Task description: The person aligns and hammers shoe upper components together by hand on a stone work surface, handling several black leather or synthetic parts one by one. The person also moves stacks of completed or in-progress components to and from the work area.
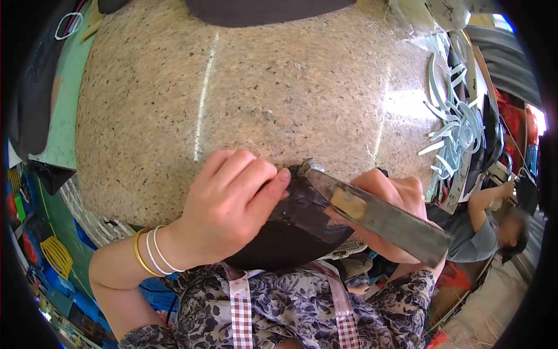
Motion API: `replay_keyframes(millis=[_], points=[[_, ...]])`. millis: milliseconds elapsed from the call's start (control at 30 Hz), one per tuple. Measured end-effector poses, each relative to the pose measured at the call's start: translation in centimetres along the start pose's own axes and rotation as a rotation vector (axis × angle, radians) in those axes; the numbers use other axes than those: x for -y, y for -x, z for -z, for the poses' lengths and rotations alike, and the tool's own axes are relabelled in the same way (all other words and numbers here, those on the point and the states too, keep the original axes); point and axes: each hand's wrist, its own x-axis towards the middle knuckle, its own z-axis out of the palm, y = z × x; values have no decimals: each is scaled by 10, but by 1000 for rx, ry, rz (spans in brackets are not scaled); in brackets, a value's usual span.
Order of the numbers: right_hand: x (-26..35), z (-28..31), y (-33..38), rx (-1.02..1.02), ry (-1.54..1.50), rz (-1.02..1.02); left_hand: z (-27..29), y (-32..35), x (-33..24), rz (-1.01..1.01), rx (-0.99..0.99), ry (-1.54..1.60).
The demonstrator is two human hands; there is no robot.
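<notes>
My right hand (395,203) is closed round a hammer, held above the near edge of a speckled stone tabletop (290,99). Its long grey metal head (401,230) slants from upper left to lower right, with the end of a wooden handle (349,202) showing in it. The narrow tip of the head is beside a black sheet piece (302,212), which hangs over the table edge towards my lap. My left hand (229,203) has its fingers closed on the upper edge of this black piece, close to the hammer tip. The right fingertips are partly hidden behind the hammer head.
A pile of pale blue-grey strips (462,131) lies on the right side. A dark curved sheet (267,11) is at the far edge, near clear plastic (412,14). Another person (488,227) sits at the right. Two white lines mark the tabletop.
</notes>
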Motion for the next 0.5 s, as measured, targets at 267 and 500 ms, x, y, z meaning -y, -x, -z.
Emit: replay_keyframes(millis=[267, 500], points=[[39, 4, -7, -125, 459, -431, -6, -7, -7, 11, 40, 2], [34, 8, -3, -231, 499, -7, -9, 0, -11, -12, 33, -58]])
